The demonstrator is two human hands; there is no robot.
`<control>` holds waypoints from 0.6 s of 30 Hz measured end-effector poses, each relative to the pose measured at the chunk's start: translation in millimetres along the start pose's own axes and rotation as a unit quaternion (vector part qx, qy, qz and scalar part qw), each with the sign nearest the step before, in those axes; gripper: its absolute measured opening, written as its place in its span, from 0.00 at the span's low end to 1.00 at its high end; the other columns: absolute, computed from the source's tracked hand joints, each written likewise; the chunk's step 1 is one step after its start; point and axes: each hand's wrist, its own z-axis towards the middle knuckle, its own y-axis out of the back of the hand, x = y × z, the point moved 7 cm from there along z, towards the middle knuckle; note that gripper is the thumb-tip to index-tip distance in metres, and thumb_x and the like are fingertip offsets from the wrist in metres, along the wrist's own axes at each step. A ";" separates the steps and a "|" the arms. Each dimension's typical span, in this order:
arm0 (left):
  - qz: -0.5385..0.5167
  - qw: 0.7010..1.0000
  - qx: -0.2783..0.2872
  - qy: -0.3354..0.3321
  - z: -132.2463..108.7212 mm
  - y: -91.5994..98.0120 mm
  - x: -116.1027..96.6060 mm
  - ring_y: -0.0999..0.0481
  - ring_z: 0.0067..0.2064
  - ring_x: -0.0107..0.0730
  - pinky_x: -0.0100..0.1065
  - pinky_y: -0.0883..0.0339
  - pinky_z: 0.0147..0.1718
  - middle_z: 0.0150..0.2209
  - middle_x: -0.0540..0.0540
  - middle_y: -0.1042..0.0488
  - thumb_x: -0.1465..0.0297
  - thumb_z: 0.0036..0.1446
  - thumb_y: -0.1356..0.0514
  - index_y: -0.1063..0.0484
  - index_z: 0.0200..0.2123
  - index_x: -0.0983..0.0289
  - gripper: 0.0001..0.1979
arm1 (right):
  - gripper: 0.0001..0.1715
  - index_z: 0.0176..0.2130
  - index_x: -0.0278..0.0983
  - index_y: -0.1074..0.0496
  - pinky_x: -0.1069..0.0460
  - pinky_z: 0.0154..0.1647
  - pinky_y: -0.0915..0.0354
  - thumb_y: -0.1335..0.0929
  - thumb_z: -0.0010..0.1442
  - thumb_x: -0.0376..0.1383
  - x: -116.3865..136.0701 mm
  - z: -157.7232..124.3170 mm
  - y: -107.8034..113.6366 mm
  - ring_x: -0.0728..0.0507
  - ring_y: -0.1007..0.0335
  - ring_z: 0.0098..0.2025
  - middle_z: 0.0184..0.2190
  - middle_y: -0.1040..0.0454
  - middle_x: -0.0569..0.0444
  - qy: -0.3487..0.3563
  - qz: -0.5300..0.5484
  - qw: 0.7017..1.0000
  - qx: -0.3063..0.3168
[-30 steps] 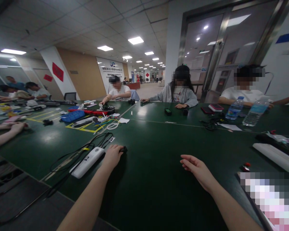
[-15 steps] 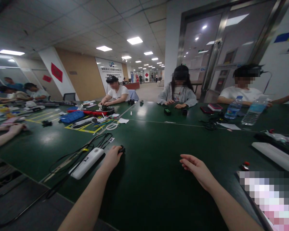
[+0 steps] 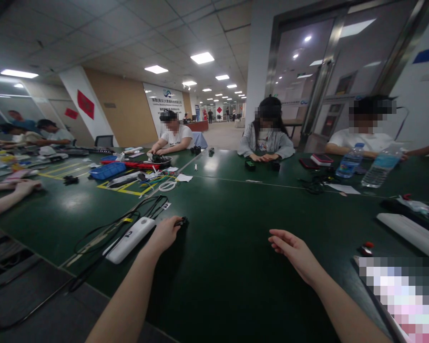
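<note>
My left hand (image 3: 168,234) is closed over a small black object (image 3: 183,221) at the table top; its kind is too small to make out, and my fingers partly cover it. Just left of that wrist lies a white power bank-shaped box marked "2" (image 3: 131,240), with black cables (image 3: 107,228) beside it. Palm turned inward, my right hand (image 3: 289,247) hovers over or rests on the green table (image 3: 221,267), its fingers stretched out and holding nothing.
At the right are a pixelated screen-like item (image 3: 400,295), a small red-topped object (image 3: 367,247), a long white box (image 3: 411,233) and two water bottles (image 3: 350,161). A blue basket (image 3: 107,170) and loose wires stand at the left. Several people sit around the table.
The view has shifted slightly. My left hand has turned a little with the black object, while my right hand keeps its pose. The person opposite has brought their hands together.
</note>
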 end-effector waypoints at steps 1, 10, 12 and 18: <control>-0.004 1.000 0.005 0.000 -0.9 1.2 -0.4 0.31 0.45 0.35 0.34 0.41 0.45 0.42 0.56 0.28 0.72 0.52 0.50 0.34 0.42 0.62 0.13 | 0.20 0.43 0.41 0.31 0.46 0.43 0.37 0.34 0.49 0.42 0.8 -0.5 0.1 0.42 0.33 0.41 0.38 0.28 0.52 0.000 0.000 1.000 -0.001; -0.056 0.996 0.035 0.066 -6.5 4.8 3.6 0.29 0.42 0.35 0.32 0.39 0.41 0.42 0.57 0.28 0.70 0.54 0.52 0.38 0.42 0.63 0.12 | 0.21 0.43 0.39 0.31 0.49 0.40 0.36 0.33 0.47 0.42 1.6 -1.0 -0.1 0.44 0.33 0.38 0.37 0.28 0.52 -0.014 0.005 1.000 -0.019; -0.053 0.996 0.027 0.071 -6.4 5.7 4.0 0.28 0.42 0.35 0.32 0.39 0.39 0.40 0.57 0.28 0.69 0.54 0.52 0.39 0.42 0.63 0.11 | 0.22 0.43 0.39 0.31 0.49 0.40 0.36 0.32 0.47 0.42 1.5 -0.6 -0.4 0.44 0.33 0.38 0.37 0.27 0.52 -0.010 0.009 1.000 -0.019; -0.044 0.996 0.000 0.073 -3.7 5.8 11.1 0.28 0.39 0.36 0.33 0.38 0.37 0.38 0.58 0.28 0.68 0.52 0.50 0.38 0.38 0.64 0.10 | 0.19 0.41 0.40 0.30 0.48 0.40 0.36 0.32 0.47 0.41 6.5 -4.5 -1.3 0.43 0.33 0.38 0.36 0.27 0.52 -0.021 0.009 0.999 -0.027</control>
